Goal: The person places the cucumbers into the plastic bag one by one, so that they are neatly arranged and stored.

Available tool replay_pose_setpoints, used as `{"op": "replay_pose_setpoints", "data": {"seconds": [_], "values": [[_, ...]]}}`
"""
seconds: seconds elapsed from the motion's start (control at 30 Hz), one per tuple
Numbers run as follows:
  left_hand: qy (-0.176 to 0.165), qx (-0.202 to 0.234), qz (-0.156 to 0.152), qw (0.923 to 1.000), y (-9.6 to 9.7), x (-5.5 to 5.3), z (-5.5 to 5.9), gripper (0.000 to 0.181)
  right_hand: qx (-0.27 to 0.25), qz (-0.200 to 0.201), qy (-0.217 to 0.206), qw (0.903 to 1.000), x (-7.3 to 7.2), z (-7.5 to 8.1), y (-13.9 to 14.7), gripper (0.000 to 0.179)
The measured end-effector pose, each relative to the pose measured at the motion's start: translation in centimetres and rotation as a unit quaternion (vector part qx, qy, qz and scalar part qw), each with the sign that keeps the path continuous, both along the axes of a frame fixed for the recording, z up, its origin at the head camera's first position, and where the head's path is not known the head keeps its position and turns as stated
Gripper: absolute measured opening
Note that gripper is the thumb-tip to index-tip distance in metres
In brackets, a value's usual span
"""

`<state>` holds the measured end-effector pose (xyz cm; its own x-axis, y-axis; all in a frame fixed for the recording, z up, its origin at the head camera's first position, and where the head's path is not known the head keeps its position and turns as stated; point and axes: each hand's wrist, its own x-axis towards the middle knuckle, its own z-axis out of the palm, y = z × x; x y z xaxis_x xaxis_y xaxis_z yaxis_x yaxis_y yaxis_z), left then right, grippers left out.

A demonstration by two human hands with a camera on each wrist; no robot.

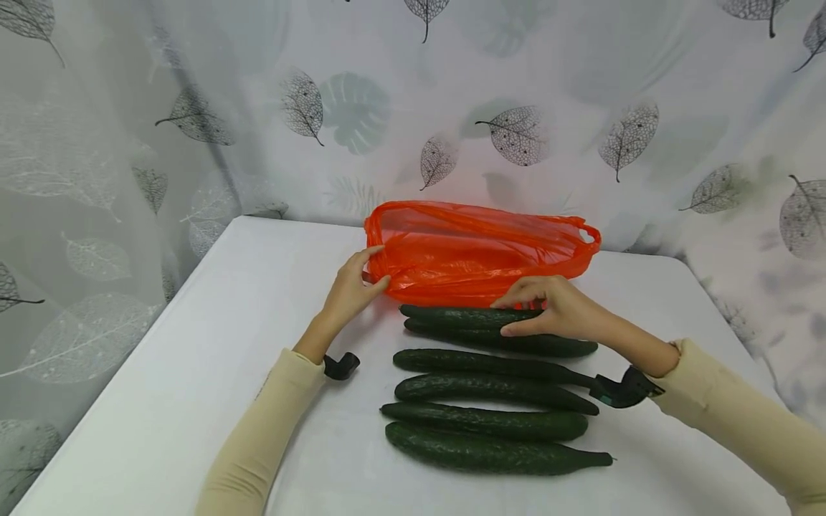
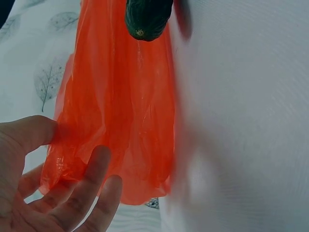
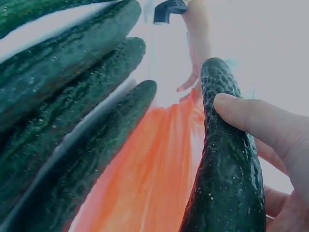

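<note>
My right hand [image 1: 555, 308] grips a dark green cucumber [image 1: 452, 316] between thumb and fingers, over the back of a row of cucumbers. In the right wrist view the thumb presses on the bumpy skin of this cucumber [image 3: 227, 179]; its end [image 2: 147, 21] shows at the top of the left wrist view. My left hand [image 1: 351, 287] is at the left end of an orange-red plastic bag [image 1: 452, 258], its thumb and fingers spread at the bag's edge. In the left wrist view the thumb touches the thin plastic [image 2: 130, 111], and the other fingers are loosely bent before it.
Several more cucumbers [image 1: 497, 455] lie side by side on the white table [image 1: 161, 401], in front of the bag. A leaf-patterned curtain [image 1: 400, 93] hangs behind the table. Black wrist cameras [image 1: 622, 390] are strapped at both wrists.
</note>
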<state>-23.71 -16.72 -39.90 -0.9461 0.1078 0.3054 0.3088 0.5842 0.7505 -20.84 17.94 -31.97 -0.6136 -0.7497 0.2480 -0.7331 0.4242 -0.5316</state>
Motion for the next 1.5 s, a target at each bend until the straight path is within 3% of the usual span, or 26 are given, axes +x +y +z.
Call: {"op": "replay_pose_setpoints", "data": {"seconds": [0.27, 0.7, 1.07, 1.5], "values": [[0.002, -0.008, -0.003, 1.0000, 0.4, 0.1, 0.1, 0.054, 0.001, -0.003, -0.013, 0.9999, -0.5, 0.9, -0.1, 0.033], [0.000, 0.006, -0.001, 1.0000, 0.3, 0.3, 0.2, 0.057, 0.003, -0.010, -0.017, 0.9998, -2.4, 2.6, -1.3, 0.033], [0.008, -0.014, -0.007, 0.9999, 0.4, 0.4, 0.5, 0.057, -0.016, -0.017, 0.005, 0.9997, -3.7, 3.7, -2.0, 0.035], [0.004, -0.013, -0.007, 0.9999, 0.5, 0.5, 0.5, 0.056, -0.022, -0.037, -0.014, 0.9990, -5.6, 3.8, -2.4, 0.033]]}}
